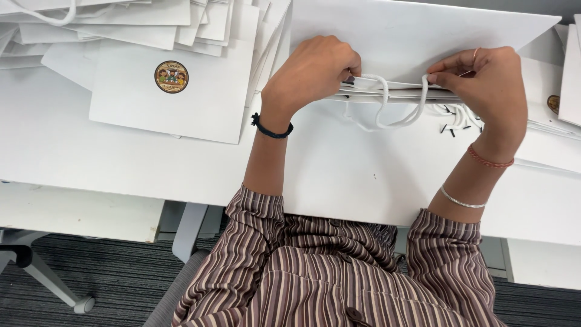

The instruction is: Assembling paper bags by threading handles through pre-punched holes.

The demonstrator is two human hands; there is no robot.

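At the tabletop's [72, 151] far edge, both hands pinch the top rim of a flat white paper bag [363, 163]: left hand [315, 69] closed beside its white cord handle [387, 106], right hand [484, 79] closed likewise. Judged mid-handling; next needs a steady hold.

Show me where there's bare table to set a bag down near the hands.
Bare table lies left of the left hand, below the stickered white bag. The top left is crowded with stacked bags. By the right hand, the flat bag, loose cord handles and more bags cover the surface.
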